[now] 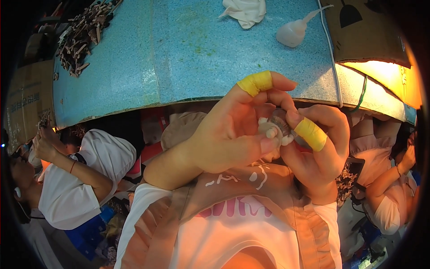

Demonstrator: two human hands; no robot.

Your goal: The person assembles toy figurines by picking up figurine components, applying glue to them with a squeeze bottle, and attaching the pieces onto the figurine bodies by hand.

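Blue counter (192, 67) spans background; curved near edge just past hands. Toward far side: one heap of small dark and pinkish pieces (85, 38), too many to count; one white cloth (246, 12); one squeeze bottle (292, 33). Wide blue stretch separates heap from cloth. One white cable (332, 58) reaches near edge, right of bottle. Two co-workers, one each side. One small pale-and-clear piece (272, 132), before apron (233, 181), gripped by fingertips of left hand (230, 134) and right hand (323, 145); one yellow wrap per hand.
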